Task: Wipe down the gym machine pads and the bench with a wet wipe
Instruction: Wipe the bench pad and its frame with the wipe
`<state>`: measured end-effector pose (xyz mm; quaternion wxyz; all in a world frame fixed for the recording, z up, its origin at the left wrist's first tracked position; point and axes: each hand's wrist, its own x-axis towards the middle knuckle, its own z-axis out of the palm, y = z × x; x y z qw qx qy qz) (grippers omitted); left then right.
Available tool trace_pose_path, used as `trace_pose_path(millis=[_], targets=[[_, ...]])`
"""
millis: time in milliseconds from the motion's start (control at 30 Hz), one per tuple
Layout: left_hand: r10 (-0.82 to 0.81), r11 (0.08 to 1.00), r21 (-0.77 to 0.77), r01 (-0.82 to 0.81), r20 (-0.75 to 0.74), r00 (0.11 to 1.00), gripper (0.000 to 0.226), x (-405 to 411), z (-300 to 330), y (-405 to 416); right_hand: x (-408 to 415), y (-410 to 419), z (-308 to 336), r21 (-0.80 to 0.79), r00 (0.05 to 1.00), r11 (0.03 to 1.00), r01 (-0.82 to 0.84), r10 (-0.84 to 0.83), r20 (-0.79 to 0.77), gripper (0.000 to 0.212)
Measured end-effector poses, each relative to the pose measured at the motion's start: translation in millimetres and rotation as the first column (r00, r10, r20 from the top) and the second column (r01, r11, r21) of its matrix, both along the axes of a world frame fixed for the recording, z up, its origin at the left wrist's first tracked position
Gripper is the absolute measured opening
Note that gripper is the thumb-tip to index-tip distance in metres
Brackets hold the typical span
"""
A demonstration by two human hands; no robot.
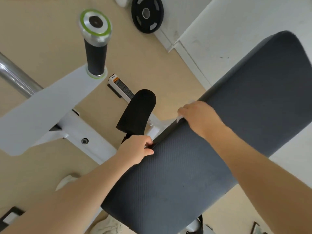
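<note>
left hand (135, 150) fingers curled (gripping), right hand (200, 118) palm down

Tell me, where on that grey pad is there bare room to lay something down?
The pad is bare between the two forearms and beyond the right hand toward its far rounded end. Its left edge is crowded: both hands, the left gripping it.

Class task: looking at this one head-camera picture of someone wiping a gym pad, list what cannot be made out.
- Wet wipe: mostly hidden under the right hand.
- Left hand fingertips: curled over the grey pad edge.
- Shoes: cut off by the bottom edge.
</note>
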<state>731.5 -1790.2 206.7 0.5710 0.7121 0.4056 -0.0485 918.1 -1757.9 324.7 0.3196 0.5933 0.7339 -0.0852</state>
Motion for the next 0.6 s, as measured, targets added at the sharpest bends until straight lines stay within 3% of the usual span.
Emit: trace_pose_path(millis=[133, 233, 333, 467, 600], targets=[[0.032, 0.999, -0.032, -0.034, -0.062, 0.998, 0.024, 4.2, 10.6, 1.8, -46.5, -31.8, -13.8, -0.148, 0.992, 0.989, -0.023, 0.005, -0.127, 0.021], [0.061, 0.998, 0.023, -0.058, -0.133, 0.989, 0.017, 6.9, 21.5, -0.5, -49.9, -36.0, -23.6, -0.212, 0.986, 0.975, -0.062, 0.027, -0.165, 0.023], [0.14, 0.99, 0.016, -0.139, -0.081, 0.987, 0.018, 16.4, 31.7, -2.4, -40.4, -27.9, -16.1, -0.246, 0.981, 0.959, -0.14, 0.1, -0.168, 0.027], [0.272, 0.961, -0.067, -0.268, 0.06, 0.96, 0.035, 39.3, 47.2, 6.9, 12.1, 4.4, 2.3, -0.063, 0.993, 0.992, -0.113, 0.11, -0.052, 0.029], [0.363, 0.932, -0.029, -0.362, 0.026, 0.932, 0.028, 60.6, 52.6, 11.5, 69.3, 31.4, 24.0, 0.165, 0.996, 0.983, -0.074, 0.066, 0.054, 0.031]])
